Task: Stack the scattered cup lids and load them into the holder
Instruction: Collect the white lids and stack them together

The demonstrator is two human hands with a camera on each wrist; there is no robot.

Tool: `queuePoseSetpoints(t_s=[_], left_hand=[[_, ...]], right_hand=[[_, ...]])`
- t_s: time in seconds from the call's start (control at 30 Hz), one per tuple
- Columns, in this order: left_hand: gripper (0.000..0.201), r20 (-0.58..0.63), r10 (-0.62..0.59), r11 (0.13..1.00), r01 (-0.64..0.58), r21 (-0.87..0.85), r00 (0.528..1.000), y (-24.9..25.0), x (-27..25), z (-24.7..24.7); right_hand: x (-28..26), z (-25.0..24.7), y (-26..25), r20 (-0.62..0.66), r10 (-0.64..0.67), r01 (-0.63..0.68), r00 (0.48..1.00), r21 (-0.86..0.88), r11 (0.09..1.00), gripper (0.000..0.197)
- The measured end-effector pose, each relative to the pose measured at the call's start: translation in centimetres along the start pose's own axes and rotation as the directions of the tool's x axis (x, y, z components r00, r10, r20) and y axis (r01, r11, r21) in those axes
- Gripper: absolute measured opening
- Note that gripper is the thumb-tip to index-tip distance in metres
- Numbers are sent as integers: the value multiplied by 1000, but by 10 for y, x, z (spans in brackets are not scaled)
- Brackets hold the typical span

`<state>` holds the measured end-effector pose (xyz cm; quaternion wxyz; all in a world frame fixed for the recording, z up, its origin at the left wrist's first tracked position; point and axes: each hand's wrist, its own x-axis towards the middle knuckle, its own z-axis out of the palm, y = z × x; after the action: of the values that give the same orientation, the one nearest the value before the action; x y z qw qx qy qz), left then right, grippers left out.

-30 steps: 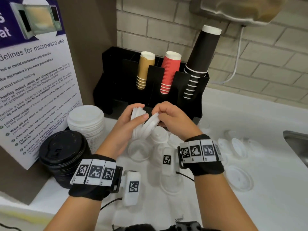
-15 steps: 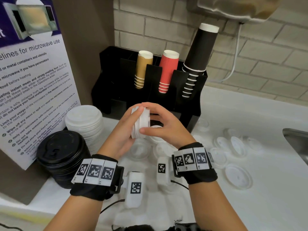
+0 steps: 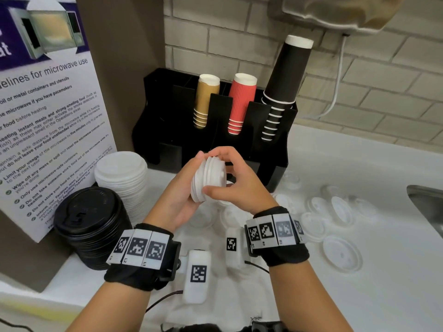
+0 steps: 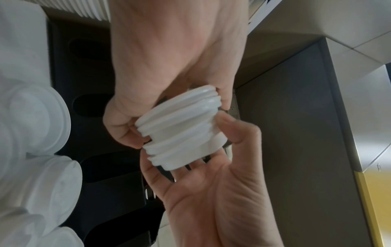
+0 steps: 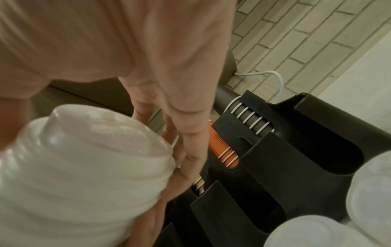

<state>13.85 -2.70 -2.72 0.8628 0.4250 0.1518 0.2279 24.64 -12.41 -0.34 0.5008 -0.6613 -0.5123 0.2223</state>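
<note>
White lid stack (image 3: 208, 179), axis sideways

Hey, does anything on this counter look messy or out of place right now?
Yes. Loose translucent white plastic lids lie scattered flat on the white counter, right of the black cup holder. The small white lid stack held between left hand and right hand is unevenly nested.

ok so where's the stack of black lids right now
In the head view the stack of black lids stands at the left on the counter, in front of the microwave sign and beside the tall white lid stack.
</note>
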Motion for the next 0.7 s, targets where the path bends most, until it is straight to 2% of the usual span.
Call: queuePoseSetpoints(t_s=[0.27, 0.43, 0.57, 0.7], left_hand=[[43, 7, 1, 1000, -1, -6, 1000, -3, 0, 0], [54, -93, 56, 998, -58, -16, 994, -5, -1, 7], [40, -167, 83, 995, -89, -31, 982, -9, -1, 12], [37, -180, 88, 996, -91, -10, 980, -8, -2, 13]], right_hand=[[-1, 2, -2, 20, -35, 36, 999, -24, 999, 58], [0, 5, -2, -3, -28, 28, 1000, -40, 999, 60], [1, 8, -4, -10, -27, 27, 1000, -46, 999, 63], [1, 8, -5, -5, -27, 27, 1000, -49, 998, 63]])
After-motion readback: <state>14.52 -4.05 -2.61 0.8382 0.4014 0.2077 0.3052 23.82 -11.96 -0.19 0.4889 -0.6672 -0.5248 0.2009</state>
